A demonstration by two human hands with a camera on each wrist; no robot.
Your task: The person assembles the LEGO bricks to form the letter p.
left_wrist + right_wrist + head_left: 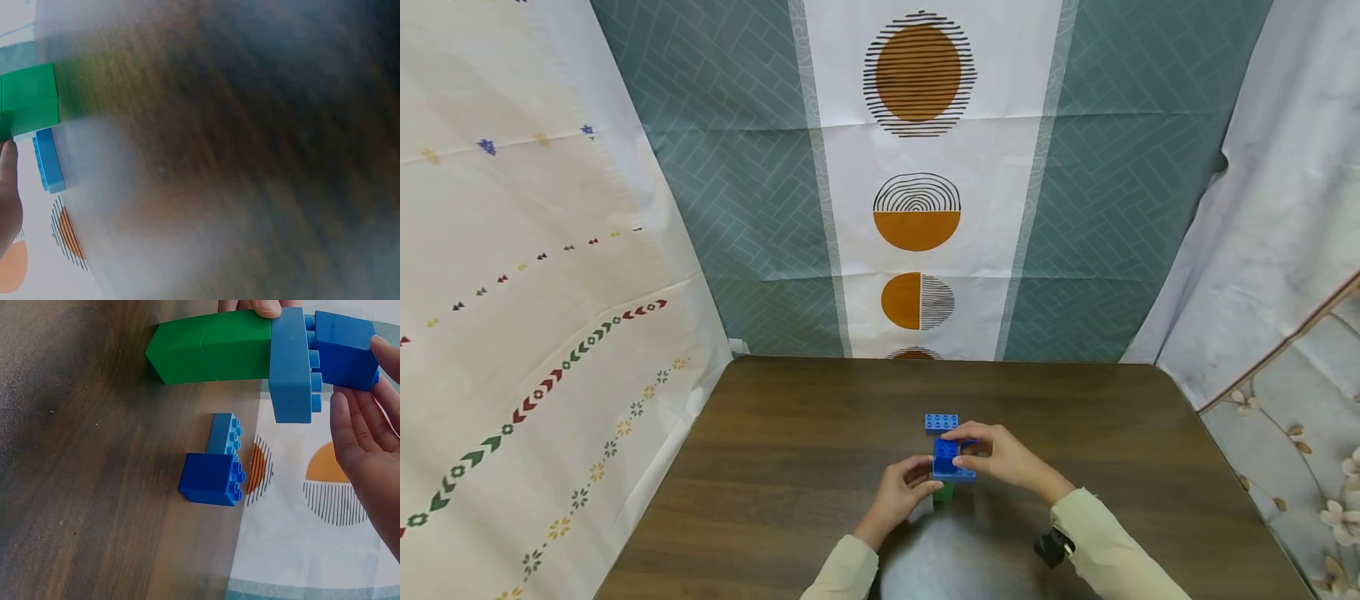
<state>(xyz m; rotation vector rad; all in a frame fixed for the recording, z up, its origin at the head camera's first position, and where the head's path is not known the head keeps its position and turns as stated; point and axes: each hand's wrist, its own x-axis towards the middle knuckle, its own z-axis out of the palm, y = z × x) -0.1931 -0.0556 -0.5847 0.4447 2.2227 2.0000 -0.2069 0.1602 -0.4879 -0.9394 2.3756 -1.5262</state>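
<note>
Two green toy building bricks point(209, 350) stand stacked on the table, topped by a long light blue brick point(290, 369) that overhangs them. My right hand point(1000, 457) pinches a dark blue brick point(345, 353) between thumb and fingers. That brick sits over the light blue one's studs, with a narrow strip of studs showing between them in the right wrist view. From the left side, my left hand point(901, 497) grips the brick stack, curled thumb and fingers at the light blue brick's end, near the upper green brick. Most of this hand is outside both wrist views.
Beyond the stack, another light blue brick point(942, 422) and a loose dark blue brick point(208, 479) rest on the brown wooden table point(790, 442). The right hand partly covers the dark blue one in the head view. Patterned cloths point(737, 208) hang behind the table and at its sides.
</note>
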